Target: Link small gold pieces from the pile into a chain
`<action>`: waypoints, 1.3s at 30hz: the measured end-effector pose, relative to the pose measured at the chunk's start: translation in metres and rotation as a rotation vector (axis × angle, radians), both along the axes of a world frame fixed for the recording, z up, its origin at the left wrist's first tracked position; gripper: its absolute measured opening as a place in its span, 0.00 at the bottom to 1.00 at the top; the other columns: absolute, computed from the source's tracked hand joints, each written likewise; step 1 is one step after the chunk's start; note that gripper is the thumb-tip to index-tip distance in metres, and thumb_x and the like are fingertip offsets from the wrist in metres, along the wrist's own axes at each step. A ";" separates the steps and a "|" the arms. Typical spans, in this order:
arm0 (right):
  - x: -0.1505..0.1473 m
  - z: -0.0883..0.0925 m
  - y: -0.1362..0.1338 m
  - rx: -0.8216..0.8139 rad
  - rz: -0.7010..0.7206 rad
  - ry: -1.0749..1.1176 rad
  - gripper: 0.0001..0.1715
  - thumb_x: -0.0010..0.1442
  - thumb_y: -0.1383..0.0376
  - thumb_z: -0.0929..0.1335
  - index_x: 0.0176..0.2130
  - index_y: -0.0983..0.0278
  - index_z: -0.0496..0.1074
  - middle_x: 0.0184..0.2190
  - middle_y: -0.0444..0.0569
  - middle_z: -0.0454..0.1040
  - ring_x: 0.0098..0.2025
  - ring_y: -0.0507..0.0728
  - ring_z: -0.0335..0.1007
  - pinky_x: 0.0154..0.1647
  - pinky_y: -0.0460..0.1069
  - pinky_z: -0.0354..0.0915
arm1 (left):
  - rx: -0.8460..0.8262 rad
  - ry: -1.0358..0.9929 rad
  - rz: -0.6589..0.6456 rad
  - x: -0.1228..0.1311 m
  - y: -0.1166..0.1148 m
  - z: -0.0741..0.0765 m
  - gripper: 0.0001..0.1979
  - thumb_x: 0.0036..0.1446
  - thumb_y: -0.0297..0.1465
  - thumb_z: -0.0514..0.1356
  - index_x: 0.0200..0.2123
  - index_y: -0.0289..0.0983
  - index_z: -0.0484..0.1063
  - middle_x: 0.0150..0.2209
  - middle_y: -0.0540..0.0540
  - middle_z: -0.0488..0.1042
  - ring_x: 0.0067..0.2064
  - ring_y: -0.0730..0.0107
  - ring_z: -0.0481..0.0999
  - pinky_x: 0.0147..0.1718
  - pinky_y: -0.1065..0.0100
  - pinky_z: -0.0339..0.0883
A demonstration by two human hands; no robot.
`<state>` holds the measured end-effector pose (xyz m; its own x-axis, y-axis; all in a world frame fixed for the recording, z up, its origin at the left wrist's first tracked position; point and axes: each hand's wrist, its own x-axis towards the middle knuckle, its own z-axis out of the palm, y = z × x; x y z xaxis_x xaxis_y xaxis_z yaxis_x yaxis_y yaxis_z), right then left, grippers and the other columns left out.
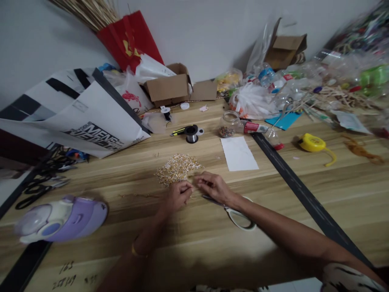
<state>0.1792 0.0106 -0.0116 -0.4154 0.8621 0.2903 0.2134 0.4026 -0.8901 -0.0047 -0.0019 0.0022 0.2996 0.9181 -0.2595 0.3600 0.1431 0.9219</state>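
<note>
My left hand [178,195] is closed in a pinch just in front of a pile of small gold and silver beads [178,168]. Whatever its fingertips hold is too fine to make out. Close by on the right, my right hand [215,188] also pinches, thumb against fingers, near the pile's front edge; its contents cannot be made out either. A thin beaded strand [141,196] lies on the table left of my left hand. Partly under my right wrist rests a pair of white-handled scissors [243,224].
A spool of wire [191,134], a bead jar [228,125] and white paper [239,154] lie beyond the pile. A yellow tape measure [312,142] is to the right. Left stand a purple-and-white device [71,221], black scissors [36,194] and a large paper bag [88,117].
</note>
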 end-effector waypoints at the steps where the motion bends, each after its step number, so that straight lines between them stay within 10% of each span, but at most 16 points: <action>1: -0.001 0.001 -0.001 0.037 0.029 -0.022 0.14 0.60 0.65 0.64 0.45 0.62 0.73 0.35 0.51 0.73 0.35 0.55 0.67 0.35 0.48 0.62 | 0.000 -0.012 -0.021 0.001 -0.001 -0.002 0.11 0.48 0.37 0.58 0.26 0.34 0.67 0.15 0.56 0.61 0.16 0.81 0.60 0.16 0.77 0.53; 20: -0.003 -0.003 0.000 -0.210 -0.060 0.085 0.12 0.57 0.60 0.65 0.32 0.68 0.70 0.26 0.45 0.68 0.29 0.51 0.62 0.30 0.45 0.58 | 0.086 -0.031 -0.015 -0.005 -0.007 -0.004 0.15 0.58 0.38 0.49 0.31 0.33 0.68 0.15 0.54 0.66 0.14 0.80 0.59 0.14 0.78 0.52; 31: -0.001 0.001 0.000 -0.412 -0.002 0.272 0.15 0.55 0.55 0.68 0.32 0.66 0.69 0.23 0.43 0.66 0.23 0.48 0.58 0.24 0.44 0.56 | 0.383 0.137 -0.070 0.000 -0.005 0.008 0.10 0.55 0.34 0.56 0.28 0.35 0.73 0.28 0.47 0.74 0.31 0.71 0.70 0.33 0.72 0.61; 39: -0.001 -0.001 0.000 -0.399 0.008 0.279 0.14 0.55 0.57 0.68 0.31 0.66 0.70 0.24 0.42 0.66 0.23 0.48 0.58 0.25 0.44 0.56 | 0.067 -0.140 0.055 0.004 -0.002 -0.002 0.09 0.50 0.33 0.61 0.30 0.32 0.74 0.21 0.50 0.71 0.23 0.76 0.68 0.24 0.74 0.61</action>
